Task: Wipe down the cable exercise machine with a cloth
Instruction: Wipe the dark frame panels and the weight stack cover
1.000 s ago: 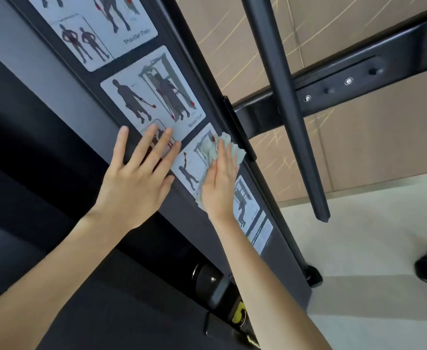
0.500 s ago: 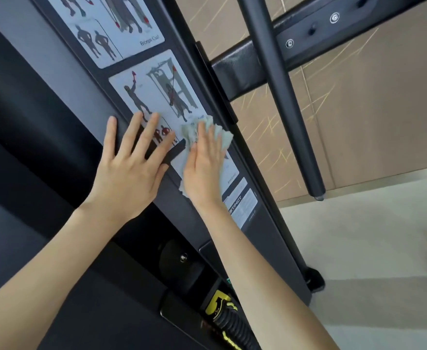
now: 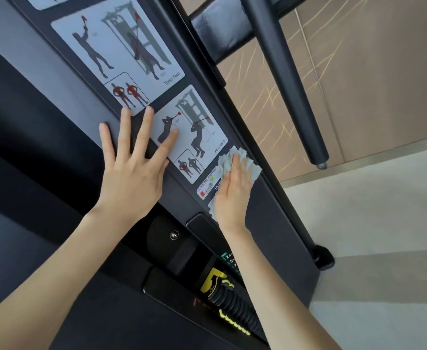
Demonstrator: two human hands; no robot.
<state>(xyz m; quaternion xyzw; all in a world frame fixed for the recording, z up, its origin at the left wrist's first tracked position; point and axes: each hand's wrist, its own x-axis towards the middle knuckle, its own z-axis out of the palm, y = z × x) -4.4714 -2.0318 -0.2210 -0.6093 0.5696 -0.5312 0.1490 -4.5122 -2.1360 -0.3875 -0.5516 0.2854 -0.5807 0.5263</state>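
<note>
The left hand [image 3: 131, 170] lies flat on the machine's dark panel [image 3: 270, 223], fingers straight and spread, gripping nothing. Its middle and ring fingertips touch the lower edge of the "Torso Twist" sticker [image 3: 121, 51], and its index finger rests on the "Ab Crunch" sticker [image 3: 194, 127]. The right hand [image 3: 232, 195] is also released, fingers extended and close together, pressing the cloth [image 3: 251, 168] flat against the panel rather than clenching it. The cloth is pale and crumpled. It sits just below and right of the "Ab Crunch" sticker, shows beyond the fingertips and along the thumb side of the palm, and covers part of the small labels [image 3: 207, 184]. Both forearms reach up from the bottom of the view. A black bar [image 3: 283, 72] hangs to the right, apart from the panel. A yellow-marked coiled cord [image 3: 232, 306] lies below, beside the right forearm.
</note>
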